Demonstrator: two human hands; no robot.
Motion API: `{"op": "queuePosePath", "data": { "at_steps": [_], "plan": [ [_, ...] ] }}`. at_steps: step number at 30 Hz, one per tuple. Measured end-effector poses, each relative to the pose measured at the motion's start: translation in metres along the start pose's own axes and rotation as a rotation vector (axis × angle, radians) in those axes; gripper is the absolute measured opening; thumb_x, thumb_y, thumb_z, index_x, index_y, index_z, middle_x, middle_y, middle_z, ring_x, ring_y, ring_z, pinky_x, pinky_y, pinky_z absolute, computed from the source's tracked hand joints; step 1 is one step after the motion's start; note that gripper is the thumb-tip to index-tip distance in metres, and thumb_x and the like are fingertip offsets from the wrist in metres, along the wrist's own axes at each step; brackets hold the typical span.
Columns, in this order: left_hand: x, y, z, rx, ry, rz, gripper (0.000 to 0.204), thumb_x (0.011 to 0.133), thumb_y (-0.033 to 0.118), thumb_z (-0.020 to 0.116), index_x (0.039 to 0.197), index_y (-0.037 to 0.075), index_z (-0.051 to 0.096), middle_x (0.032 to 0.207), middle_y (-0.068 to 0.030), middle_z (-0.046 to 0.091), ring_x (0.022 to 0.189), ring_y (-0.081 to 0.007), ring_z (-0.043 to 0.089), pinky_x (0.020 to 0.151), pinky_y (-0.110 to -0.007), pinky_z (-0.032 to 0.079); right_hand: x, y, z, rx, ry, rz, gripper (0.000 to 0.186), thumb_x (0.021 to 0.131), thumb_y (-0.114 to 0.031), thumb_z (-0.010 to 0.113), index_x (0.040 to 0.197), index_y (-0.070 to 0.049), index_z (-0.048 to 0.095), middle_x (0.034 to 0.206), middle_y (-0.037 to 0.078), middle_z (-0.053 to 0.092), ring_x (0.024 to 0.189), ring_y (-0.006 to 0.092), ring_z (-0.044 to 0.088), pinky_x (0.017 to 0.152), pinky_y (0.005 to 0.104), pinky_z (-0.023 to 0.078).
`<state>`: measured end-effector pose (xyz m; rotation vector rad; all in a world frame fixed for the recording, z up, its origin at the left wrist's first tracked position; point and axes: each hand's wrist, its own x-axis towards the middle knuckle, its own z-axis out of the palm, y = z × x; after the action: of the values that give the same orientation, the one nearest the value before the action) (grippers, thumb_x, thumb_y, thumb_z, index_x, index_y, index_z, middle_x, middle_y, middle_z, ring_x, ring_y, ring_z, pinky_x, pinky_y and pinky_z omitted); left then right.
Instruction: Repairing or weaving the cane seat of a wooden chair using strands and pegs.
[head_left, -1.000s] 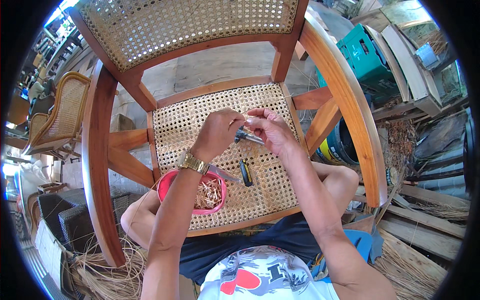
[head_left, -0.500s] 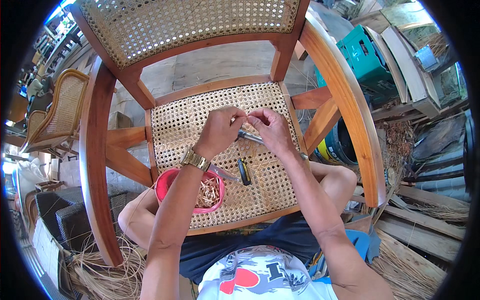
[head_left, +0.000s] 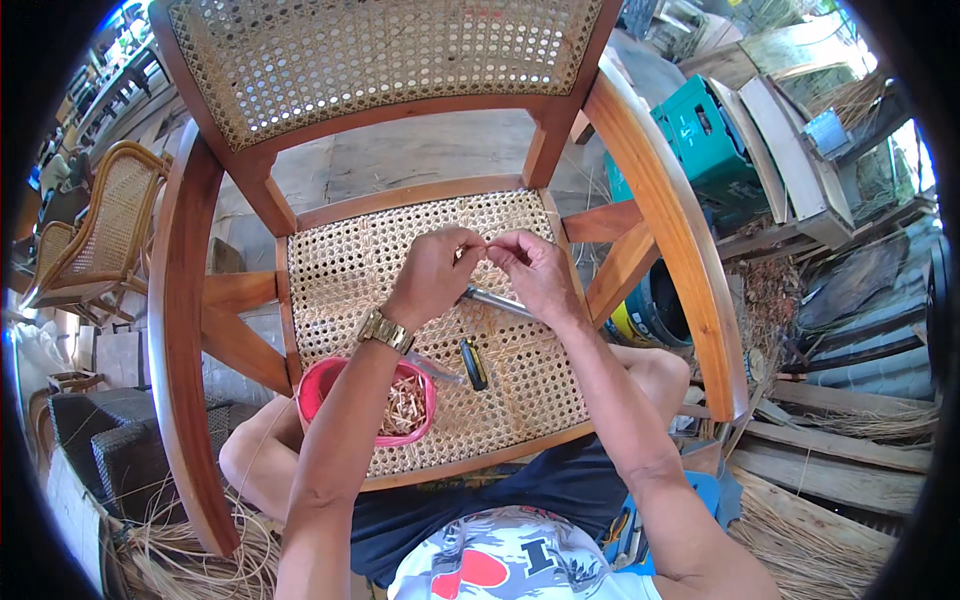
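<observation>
My left hand (head_left: pixel 438 272), with a gold watch (head_left: pixel 387 330) on its wrist, and my right hand (head_left: pixel 537 277) meet above a woven cane seat (head_left: pixel 400 240). Thumbs and forefingers are pinched together, fingertip to fingertip; whatever is between them is too small to make out. Below the hands a silvery metal rod-like tool (head_left: pixel 502 303) lies on the cane, one end hidden. A black and yellow cutter knife (head_left: pixel 473 365) rests nearer to me. By my left forearm stands a pink tub (head_left: pixel 428 425) of short wooden pegs (head_left: pixel 404 408), and a pale blade-like piece (head_left: pixel 437 368) lies beside it.
The chair's wooden armrests (head_left: pixel 690 240) rise on both sides, and its cane back (head_left: pixel 390 60) stands beyond the seat. At right are a green crate (head_left: pixel 700 140), a dark bucket (head_left: pixel 655 310) and wooden planks (head_left: pixel 830 450). Another cane chair (head_left: pixel 105 220) and loose cane strands (head_left: pixel 200 550) are on the left.
The whole view has shifted slightly, so the chair appears a little lower and farther left. Both hands stay pinched together over the seat.
</observation>
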<state>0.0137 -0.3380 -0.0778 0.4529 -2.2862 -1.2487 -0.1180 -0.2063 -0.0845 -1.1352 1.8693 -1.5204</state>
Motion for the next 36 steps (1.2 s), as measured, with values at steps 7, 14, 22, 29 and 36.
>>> {"op": "queuePosePath", "data": {
  "at_steps": [7,14,22,29,36],
  "plan": [
    [0.018,-0.005,0.0,0.031,-0.022,0.046,0.017,0.093,0.014,0.066,0.097,0.0,0.072,0.083,-0.0132,0.071,0.063,-0.017,0.06,0.06,-0.032,0.048,0.015,-0.002,-0.008,-0.205,-0.003,0.053,0.016,0.095,-0.015,0.071,0.104,-0.001,0.071,0.089,0.003,0.073,0.077,0.0072,0.061,0.071,0.0256,0.051],
    [0.032,-0.012,0.006,-0.006,-0.009,0.075,0.018,0.093,0.016,0.065,0.097,0.0,0.072,0.084,-0.0152,0.072,0.065,-0.0215,0.064,0.061,-0.035,0.049,0.029,0.011,-0.019,-0.033,-0.041,0.074,0.015,0.095,-0.013,0.07,0.104,-0.002,0.071,0.087,0.001,0.071,0.078,0.0053,0.061,0.07,0.0233,0.05],
    [0.047,-0.012,0.014,-0.045,-0.095,0.019,0.017,0.09,0.013,0.064,0.095,0.0,0.074,0.085,-0.0195,0.073,0.074,-0.0296,0.071,0.07,-0.04,0.055,0.036,0.016,-0.034,-0.179,0.033,0.108,0.016,0.095,-0.015,0.069,0.104,-0.001,0.073,0.083,0.0,0.071,0.077,0.0044,0.062,0.068,0.0237,0.05],
    [0.081,-0.042,0.014,0.06,-0.025,-0.066,0.028,0.095,0.018,0.063,0.116,0.001,0.071,0.093,-0.0169,0.076,0.086,-0.0249,0.075,0.081,-0.038,0.056,0.061,0.011,-0.065,-0.466,0.225,0.039,0.014,0.093,-0.013,0.066,0.102,-0.003,0.073,0.084,0.01,0.073,0.077,0.0158,0.069,0.073,0.0316,0.054],
    [0.124,-0.062,0.035,0.224,-0.028,-0.139,0.019,0.086,0.012,0.062,0.092,0.004,0.077,0.092,-0.0193,0.073,0.093,-0.0346,0.071,0.09,-0.043,0.054,0.108,0.031,-0.05,-0.644,0.202,-0.319,0.008,0.091,-0.01,0.067,0.095,-0.003,0.07,0.091,0.015,0.071,0.085,0.0305,0.071,0.076,0.0393,0.055]
  ]
}}
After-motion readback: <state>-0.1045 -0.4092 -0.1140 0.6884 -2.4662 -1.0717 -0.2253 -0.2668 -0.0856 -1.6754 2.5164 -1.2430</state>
